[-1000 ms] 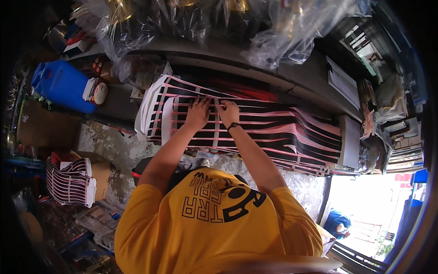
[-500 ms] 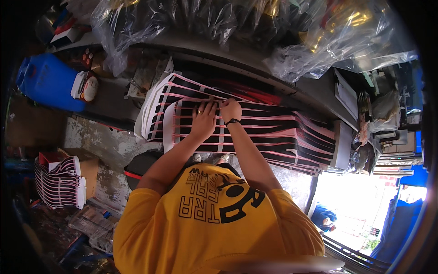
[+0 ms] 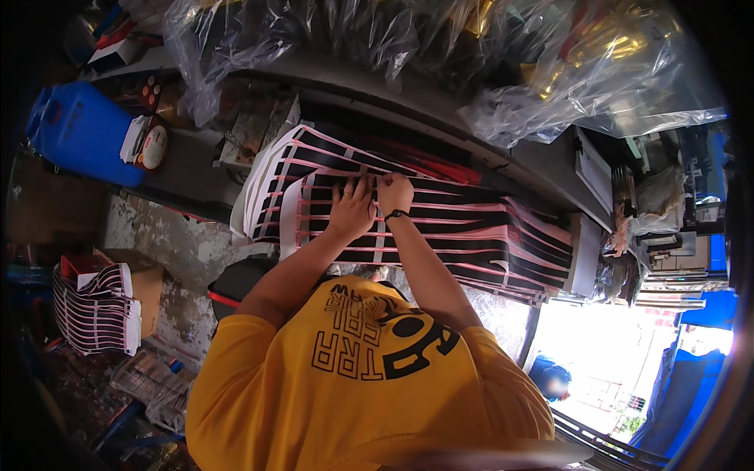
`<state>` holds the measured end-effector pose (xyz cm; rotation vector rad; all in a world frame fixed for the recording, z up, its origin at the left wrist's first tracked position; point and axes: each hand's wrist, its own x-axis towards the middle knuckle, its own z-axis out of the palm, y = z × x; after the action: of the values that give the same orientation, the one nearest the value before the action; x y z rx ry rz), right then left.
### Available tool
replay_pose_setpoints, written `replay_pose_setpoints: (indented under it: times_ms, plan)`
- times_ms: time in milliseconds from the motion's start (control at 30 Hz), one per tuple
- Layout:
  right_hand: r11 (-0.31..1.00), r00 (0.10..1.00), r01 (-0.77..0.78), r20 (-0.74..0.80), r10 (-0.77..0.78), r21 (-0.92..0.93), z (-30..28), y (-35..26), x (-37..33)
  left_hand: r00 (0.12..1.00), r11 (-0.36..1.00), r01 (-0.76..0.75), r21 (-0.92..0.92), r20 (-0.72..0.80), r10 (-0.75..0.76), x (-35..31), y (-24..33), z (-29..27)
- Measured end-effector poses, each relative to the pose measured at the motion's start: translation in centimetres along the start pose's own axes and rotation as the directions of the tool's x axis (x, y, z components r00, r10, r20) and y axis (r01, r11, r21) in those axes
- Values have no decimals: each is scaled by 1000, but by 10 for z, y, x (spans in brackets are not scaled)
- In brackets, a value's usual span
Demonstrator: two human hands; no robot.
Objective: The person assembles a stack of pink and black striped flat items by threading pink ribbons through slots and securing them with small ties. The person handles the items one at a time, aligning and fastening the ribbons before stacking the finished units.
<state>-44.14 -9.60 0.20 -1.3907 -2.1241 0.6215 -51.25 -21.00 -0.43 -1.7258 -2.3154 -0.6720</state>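
A long sheet with black stripes and pinkish-white lines [image 3: 459, 228] lies across the bench, on top of more sheets of the same pattern. My left hand [image 3: 352, 207] rests flat on it, fingers spread and a ring on one of them. Close beside it on the right, my right hand [image 3: 395, 194] is closed with its fingers curled down against the sheet. Whatever those fingers may hold is hidden. A dark band circles my right wrist. At the left, pale edges of stacked sheets [image 3: 255, 184] fan out under the top one.
A blue jerrycan [image 3: 86, 133] stands at the far left. Clear plastic bags [image 3: 581, 86] hang over the back. On the lower left, more striped sheets [image 3: 98, 310] lean on a cardboard box [image 3: 148, 294]. Beyond the bright opening at lower right is another person [image 3: 550, 378].
The whole view has shifted slightly. Both hands keep nearly the same place on the striped sheet, with the left one still flat and the right one still closed.
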Motion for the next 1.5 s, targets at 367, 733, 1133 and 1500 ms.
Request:
replay_pose_setpoints:
  times_ms: [367,733,1133,1500]
  plan:
    - [996,989,-30,148,18,80,-5,4,3,996,1000,15,-10,83,-14,6,-2,0]
    - [983,998,-33,65,22,178,-7,13,-4,994,951,29,-306,-88,-59,4,-8,-15]
    - [975,1000,-11,-1,12,223,-15,12,-18,837,849,176,-498,530,137,120,-31,6]
    - [968,997,12,-76,7,252,-16,-1,-28,481,936,121,-332,844,237,170,-11,-11]
